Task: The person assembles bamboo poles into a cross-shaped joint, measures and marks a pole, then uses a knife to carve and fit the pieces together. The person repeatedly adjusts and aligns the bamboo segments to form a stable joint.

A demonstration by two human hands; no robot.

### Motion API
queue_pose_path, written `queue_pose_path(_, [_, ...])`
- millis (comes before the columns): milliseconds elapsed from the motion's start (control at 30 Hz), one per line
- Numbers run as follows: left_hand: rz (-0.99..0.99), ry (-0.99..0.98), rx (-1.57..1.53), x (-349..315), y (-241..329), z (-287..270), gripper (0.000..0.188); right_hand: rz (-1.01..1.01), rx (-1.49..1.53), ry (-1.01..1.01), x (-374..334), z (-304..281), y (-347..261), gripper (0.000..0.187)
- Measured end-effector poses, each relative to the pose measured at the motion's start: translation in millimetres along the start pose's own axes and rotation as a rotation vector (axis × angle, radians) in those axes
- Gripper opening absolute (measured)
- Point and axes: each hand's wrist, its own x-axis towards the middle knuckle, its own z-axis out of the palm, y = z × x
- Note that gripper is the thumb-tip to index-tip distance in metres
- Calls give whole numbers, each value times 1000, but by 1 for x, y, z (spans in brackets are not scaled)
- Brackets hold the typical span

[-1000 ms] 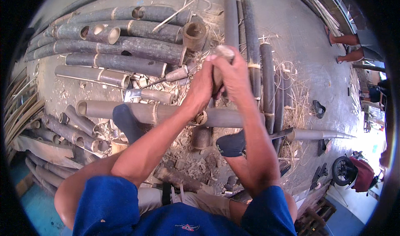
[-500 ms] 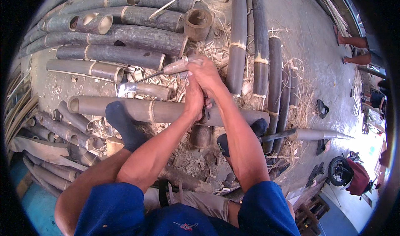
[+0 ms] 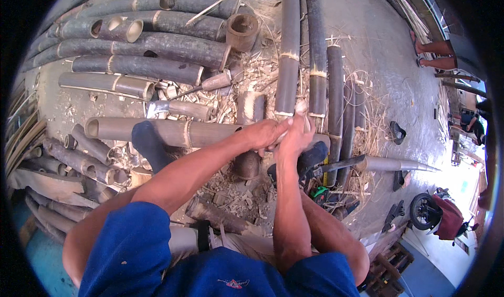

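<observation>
My left hand point(image 3: 266, 134) and my right hand point(image 3: 294, 135) meet above the right part of a long brown bamboo tube point(image 3: 210, 134) lying crosswise in front of me. The right fingers are closed around something with a pale rounded end that pokes out above the fist; its kind is hidden. Bent left fingers press against the right hand, and whatever they grip does not show. My dark-socked left foot point(image 3: 149, 146) and right foot point(image 3: 313, 156) rest by the tube. Beyond it, a chisel with a wooden handle point(image 3: 218, 80) lies on wood chips.
Dark bamboo poles point(image 3: 173, 48) lie at the far left, others point(image 3: 288, 55) point away ahead. A wide-bladed tool point(image 3: 184, 109), a hollow bamboo ring point(image 3: 242, 32) and a long knife point(image 3: 386, 164) lie around. A green tape measure point(image 3: 318, 192) is by my right leg. Another person's legs point(image 3: 438, 54) are at right.
Both hands have moved right and nearer to me, away from the chisel handle. A short bamboo block and the tape measure now show.
</observation>
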Motion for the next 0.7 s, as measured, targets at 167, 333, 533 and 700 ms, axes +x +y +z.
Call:
queue_pose_path(167, [-33, 133, -36, -10, 12, -13, 94, 65, 210, -177, 9, 20, -3, 35])
queue_pose_path(333, [-118, 600, -90, -41, 0, -43, 98, 365, 259, -860, 34, 99, 5, 39])
queue_pose_path(533, [145, 1126, -237, -60, -34, 1, 87, 508, -37, -1396, 6, 139, 10, 32])
queue_pose_path(700, [72, 1180, -623, -72, -33, 32, 68, 359, -302, -1575, -25, 140, 14, 52])
